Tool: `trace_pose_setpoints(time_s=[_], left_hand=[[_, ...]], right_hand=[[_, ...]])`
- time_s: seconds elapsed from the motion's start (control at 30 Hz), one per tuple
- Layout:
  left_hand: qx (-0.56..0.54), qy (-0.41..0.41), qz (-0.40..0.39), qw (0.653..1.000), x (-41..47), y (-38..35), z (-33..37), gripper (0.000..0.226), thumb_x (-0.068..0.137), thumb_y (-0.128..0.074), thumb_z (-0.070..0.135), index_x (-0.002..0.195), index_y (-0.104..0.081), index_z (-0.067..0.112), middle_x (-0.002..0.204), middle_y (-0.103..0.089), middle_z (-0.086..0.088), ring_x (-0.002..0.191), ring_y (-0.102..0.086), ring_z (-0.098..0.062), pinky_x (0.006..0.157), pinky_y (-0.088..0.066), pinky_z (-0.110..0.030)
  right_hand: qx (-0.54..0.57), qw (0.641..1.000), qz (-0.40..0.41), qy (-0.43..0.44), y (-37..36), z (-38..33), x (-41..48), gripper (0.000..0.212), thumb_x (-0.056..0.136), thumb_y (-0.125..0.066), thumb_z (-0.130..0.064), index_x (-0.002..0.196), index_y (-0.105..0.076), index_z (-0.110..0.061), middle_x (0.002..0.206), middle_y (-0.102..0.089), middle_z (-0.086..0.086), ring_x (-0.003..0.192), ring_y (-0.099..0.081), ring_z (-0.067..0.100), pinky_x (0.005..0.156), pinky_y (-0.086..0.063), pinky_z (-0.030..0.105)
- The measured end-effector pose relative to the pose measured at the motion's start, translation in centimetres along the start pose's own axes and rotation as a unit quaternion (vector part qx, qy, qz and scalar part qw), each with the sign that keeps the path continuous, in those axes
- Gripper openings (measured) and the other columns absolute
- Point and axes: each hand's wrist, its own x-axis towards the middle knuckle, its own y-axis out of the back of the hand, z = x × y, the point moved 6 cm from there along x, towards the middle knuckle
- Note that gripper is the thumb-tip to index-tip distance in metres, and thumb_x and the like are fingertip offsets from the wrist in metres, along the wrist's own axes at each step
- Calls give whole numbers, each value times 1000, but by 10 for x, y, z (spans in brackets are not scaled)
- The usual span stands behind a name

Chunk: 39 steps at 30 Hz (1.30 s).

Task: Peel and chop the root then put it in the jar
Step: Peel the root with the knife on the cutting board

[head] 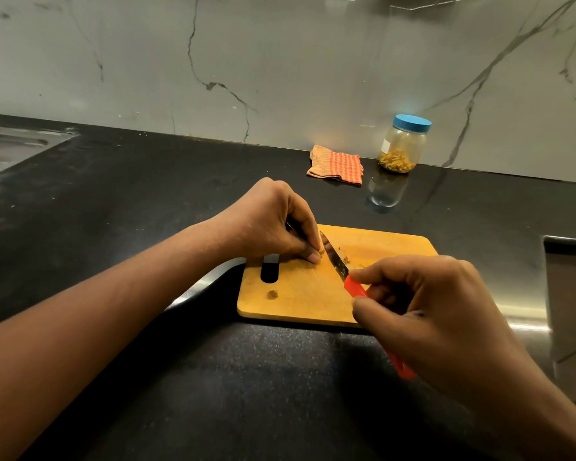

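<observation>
- The root piece [320, 252], small, likely firm and slippery, is lying mid-frame on the wooden cutting board [296, 304], the left hand [273, 224] pinching its end.
- The right hand [446, 311] is gripping 1 red-handled knife [336, 262] beside it.
- The blue-lidded jar [402, 148] is standing upper right.

Root [320, 253] and red knife [337, 261] in hands [273, 224] [446, 314] (wooden board [296, 297] beneath)

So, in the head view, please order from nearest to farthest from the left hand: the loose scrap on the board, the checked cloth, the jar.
1. Loose scrap, on the cutting board, right by the left hand.
2. Checked cloth, farther back, to the right.
3. Jar, right of the cloth, farthest.
</observation>
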Motion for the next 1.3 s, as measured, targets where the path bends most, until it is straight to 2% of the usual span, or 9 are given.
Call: trace_pose_setpoints(time_s=[0.13, 0.4, 0.57, 0.67, 0.87, 1.03, 1.13, 1.3], left_hand=[[7, 0, -1, 1000, 0, 0, 0, 11, 72, -84, 18, 83, -79, 17, 88, -74, 7, 88, -70, -3, 81, -58, -23], [19, 4, -5, 1000, 1, 0, 1, 13, 72, -84, 20, 83, -79, 14, 87, -75, 6, 87, -70, -4, 81, -59, -27], [17, 5, -7, 1000, 1, 1, 1, 12, 72, -84, 19, 82, -79, 14, 86, -75, 7, 86, -70, -2, 81, -58, -23], [20, 3, -8, 1000, 1, 1, 2, 12, 72, -84, 18, 82, -79, 13, 86, -74, 8, 85, -70, -1, 81, -57, -20], [23, 1, -3, 1000, 0, 1, 3, 12, 72, -84, 18, 82, -79, 14, 85, -74, 7, 84, -71, -2, 82, -58, -25], [29, 2, 1, 1000, 0, 1, 3, 13, 72, -84, 18, 82, -79, 13, 84, -75, 6, 82, -71, -4, 80, -60, -29], [23, 7, 1, 1000, 0, 1, 2, 13, 72, -84, 18, 82, -79, 13, 84, -75, 6, 83, -71, -4, 81, -59, -30], [21, 16, 1, 1000, 0, 0, 2, 13, 72, -84, 18, 83, -79, 13, 82, -75, 6, 81, -72, -6, 79, -60, -30]], right_hand=[[1, 1000, -12, 0, -2, -2, 0, 28, 71, -68, -34, 95, -75, -23, 67, -66, -10, 66, -63, 5, 54, -48, 10], [-22, 1000, -12, 7, -3, -4, -1, 33, 69, -63, -40, 96, -74, -25, 68, -64, -12, 71, -61, 3, 59, -48, 11], [-40, 999, -13, 17, -4, -8, 1, 35, 70, -59, -42, 97, -74, -26, 69, -62, -14, 72, -60, 3, 56, -50, 15], [-41, 999, -15, 20, -6, -9, 2, 37, 70, -59, -41, 100, -73, -24, 72, -61, -17, 68, -59, 1, 61, -48, 9], [-59, 998, -12, 30, -9, -12, 5, 27, 77, -67, -31, 102, -72, -22, 72, -60, -15, 72, -58, 3, 67, -45, 8], [-84, 996, 1, 33, -11, -14, 11, 21, 79, -66, -28, 97, -74, -21, 66, -56, -14, 62, -53, 4, 67, -41, 9], [-84, 996, -12, 33, -12, -15, 9, 22, 80, -67, -29, 100, -73, -21, 68, -54, -17, 63, -52, 1, 64, -40, 5], [-66, 997, -39, 29, -11, -13, -2, 26, 78, -66, -31, 102, -72, -24, 74, -62, -11, 75, -57, 5, 67, -48, 16]])
